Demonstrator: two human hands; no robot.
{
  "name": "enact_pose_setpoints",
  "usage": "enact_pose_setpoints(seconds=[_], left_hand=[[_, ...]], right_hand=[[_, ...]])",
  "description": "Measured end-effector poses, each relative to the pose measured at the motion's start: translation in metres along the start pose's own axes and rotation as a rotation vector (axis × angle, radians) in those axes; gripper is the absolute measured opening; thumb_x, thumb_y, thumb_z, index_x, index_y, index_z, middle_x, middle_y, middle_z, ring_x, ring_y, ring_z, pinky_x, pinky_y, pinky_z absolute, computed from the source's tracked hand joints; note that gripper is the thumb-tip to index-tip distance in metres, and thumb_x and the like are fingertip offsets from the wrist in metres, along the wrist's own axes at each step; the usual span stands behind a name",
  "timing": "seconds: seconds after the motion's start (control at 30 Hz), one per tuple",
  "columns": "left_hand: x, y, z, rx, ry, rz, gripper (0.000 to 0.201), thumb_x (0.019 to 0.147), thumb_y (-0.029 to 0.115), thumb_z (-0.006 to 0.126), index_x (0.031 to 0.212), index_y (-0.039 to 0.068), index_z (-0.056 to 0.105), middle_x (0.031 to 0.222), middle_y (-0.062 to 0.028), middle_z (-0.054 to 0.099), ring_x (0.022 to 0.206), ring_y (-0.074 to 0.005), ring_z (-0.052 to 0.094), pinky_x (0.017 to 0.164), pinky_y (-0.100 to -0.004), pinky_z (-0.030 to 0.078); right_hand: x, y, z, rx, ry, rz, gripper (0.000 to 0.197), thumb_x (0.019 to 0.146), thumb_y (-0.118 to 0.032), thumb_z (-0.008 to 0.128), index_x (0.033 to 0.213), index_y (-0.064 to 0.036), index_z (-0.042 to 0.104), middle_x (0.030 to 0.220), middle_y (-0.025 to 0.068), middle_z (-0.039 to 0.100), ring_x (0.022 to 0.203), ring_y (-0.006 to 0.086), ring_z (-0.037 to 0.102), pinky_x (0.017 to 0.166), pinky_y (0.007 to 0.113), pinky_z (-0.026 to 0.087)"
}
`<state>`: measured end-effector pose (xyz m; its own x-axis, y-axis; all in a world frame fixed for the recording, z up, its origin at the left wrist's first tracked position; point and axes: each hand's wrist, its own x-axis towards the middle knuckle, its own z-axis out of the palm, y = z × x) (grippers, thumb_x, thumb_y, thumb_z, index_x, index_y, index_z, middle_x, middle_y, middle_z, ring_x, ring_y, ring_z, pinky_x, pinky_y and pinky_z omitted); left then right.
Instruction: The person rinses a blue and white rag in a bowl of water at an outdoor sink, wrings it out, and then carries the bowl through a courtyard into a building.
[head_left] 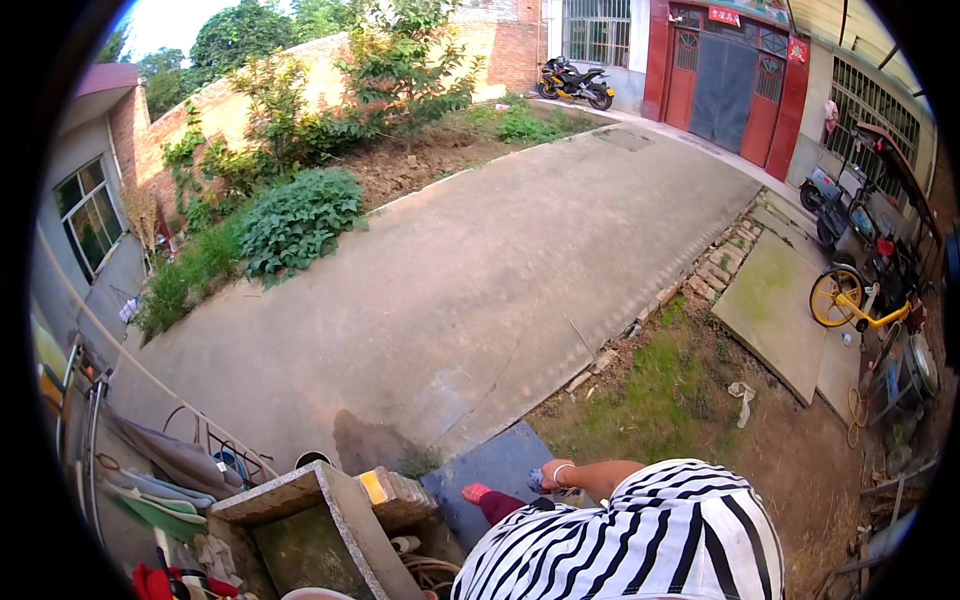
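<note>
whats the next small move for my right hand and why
Probably lift the right hand a little, toward the middle of the view. It shows small against the blue-grey slab, just past the white wristband, and I can't tell whether it holds anything. The left hand isn't in view, so a clearer look at the right one seems useful first.

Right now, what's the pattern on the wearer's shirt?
Black stripes on white; the shirt shows best in the head view.
</note>
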<state>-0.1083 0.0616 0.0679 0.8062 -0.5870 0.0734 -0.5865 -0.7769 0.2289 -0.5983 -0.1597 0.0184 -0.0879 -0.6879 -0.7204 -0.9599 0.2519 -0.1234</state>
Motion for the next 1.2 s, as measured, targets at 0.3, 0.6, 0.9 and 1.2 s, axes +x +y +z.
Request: enact_pose_setpoints(seconds=[0.3, 0.6, 0.9, 1.2], left_hand=[[-0.002, 0.009, 0.0, 0.003, 0.093, -0.013, 0.028, 0.087, 0.031, 0.048, 0.084, 0.009, 0.065, 0.084, -0.0141, 0.065, 0.078, -0.0337, 0.061, 0.067, -0.0435, 0.047], [-0.003, 0.051, -0.057, -0.058, -0.188, -0.13, 0.027, 0.086, 0.03, 0.049, 0.081, 0.008, 0.064, 0.083, -0.0143, 0.064, 0.075, -0.0338, 0.059, 0.065, -0.0436, 0.046], [-0.004, 0.051, -0.058, -0.077, -0.255, -0.169, 0.029, 0.088, 0.032, 0.046, 0.086, 0.009, 0.064, 0.089, -0.0158, 0.064, 0.081, -0.0356, 0.059, 0.07, -0.0449, 0.045], [-0.005, 0.051, -0.061, -0.116, -0.253, -0.192, 0.032, 0.088, 0.034, 0.044, 0.091, 0.01, 0.064, 0.093, -0.0161, 0.064, 0.085, -0.0366, 0.059, 0.073, -0.0452, 0.045]], right_hand=[[0.02, 0.019, 0.006, 0.107, 0.257, -0.009, 0.034, 0.077, -0.034, 0.054, 0.087, -0.0035, 0.067, 0.088, 0.0211, 0.066, 0.085, 0.0357, 0.064, 0.074, 0.044, 0.052], [0.019, 0.013, 0.009, 0.077, 0.18, -0.013, 0.04, 0.077, -0.041, 0.057, 0.092, -0.0055, 0.068, 0.094, 0.0198, 0.065, 0.09, 0.0343, 0.063, 0.077, 0.042, 0.051], [0.022, 0.015, 0.019, -0.009, 0.026, -0.102, 0.048, 0.074, -0.047, 0.06, 0.097, -0.0063, 0.068, 0.096, 0.0209, 0.065, 0.092, 0.0359, 0.062, 0.08, 0.042, 0.05], [0.016, 0.012, 0.009, -0.158, -0.071, -0.18, 0.049, 0.074, -0.046, 0.061, 0.103, -0.0065, 0.066, 0.104, 0.0178, 0.064, 0.099, 0.0336, 0.061, 0.082, 0.041, 0.049]])
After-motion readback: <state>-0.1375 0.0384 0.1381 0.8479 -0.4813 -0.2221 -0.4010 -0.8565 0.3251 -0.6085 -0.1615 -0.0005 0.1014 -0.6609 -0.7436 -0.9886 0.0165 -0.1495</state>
